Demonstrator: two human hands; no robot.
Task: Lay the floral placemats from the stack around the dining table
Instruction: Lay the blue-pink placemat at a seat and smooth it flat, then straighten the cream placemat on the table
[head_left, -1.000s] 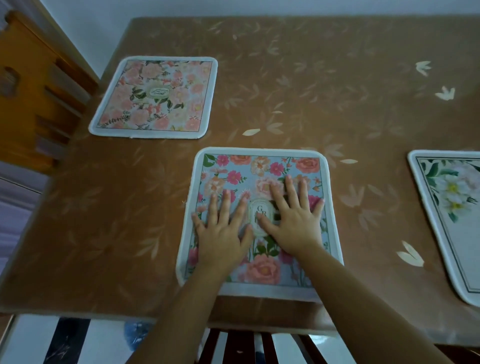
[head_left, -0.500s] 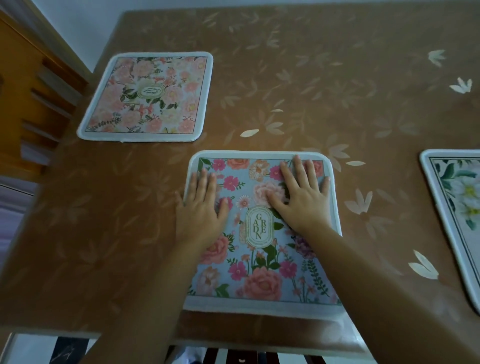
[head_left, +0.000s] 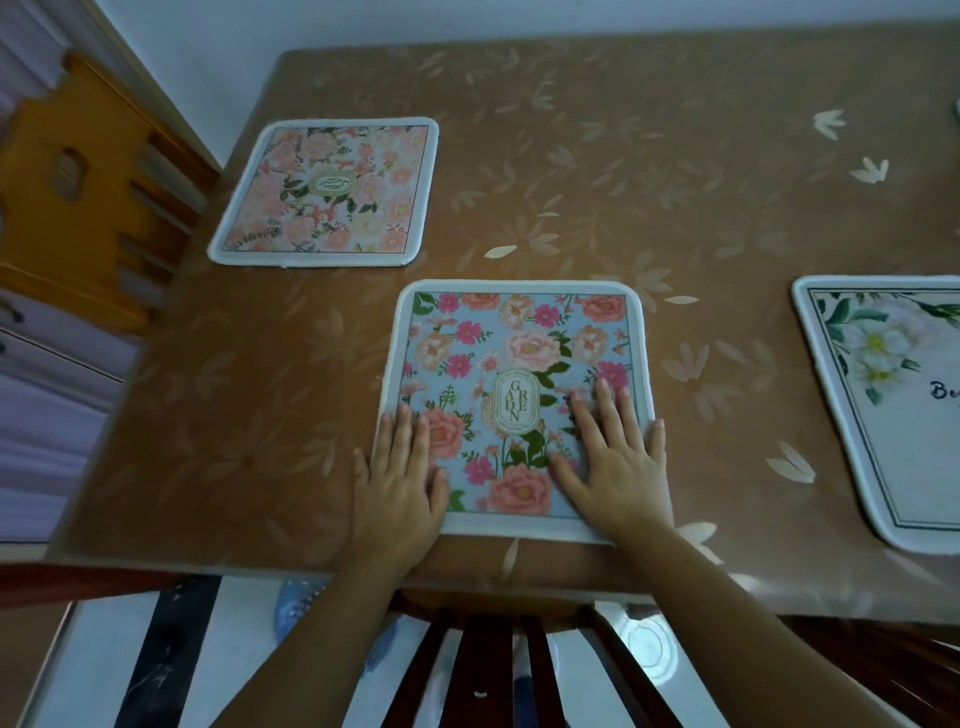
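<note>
Presently the left grip (head_left: 397, 488) and right grip (head_left: 618, 467) lie flat, fingers straight, on the blue Garden placemat (head_left: 519, 353) at the table (head_left: 623, 182)'s near edge; recommend pressing evenly and squaring its border to that edge.

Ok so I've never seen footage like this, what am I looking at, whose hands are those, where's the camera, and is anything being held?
No machine here. A person wears a camera on the head, so it looks forward and down at their own bare hands. The table carries three mats: a blue floral placemat in front, a pink floral placemat farther off to the left, and a white-flowered placemat at the right, partly cut off. The left hand lies flat over the blue mat's left edge, the right hand flat on its right side. The fingers are straight, so nothing is gripped; both hands just rest on the mat. A dark chair shows below, an orange chair at left.
</note>
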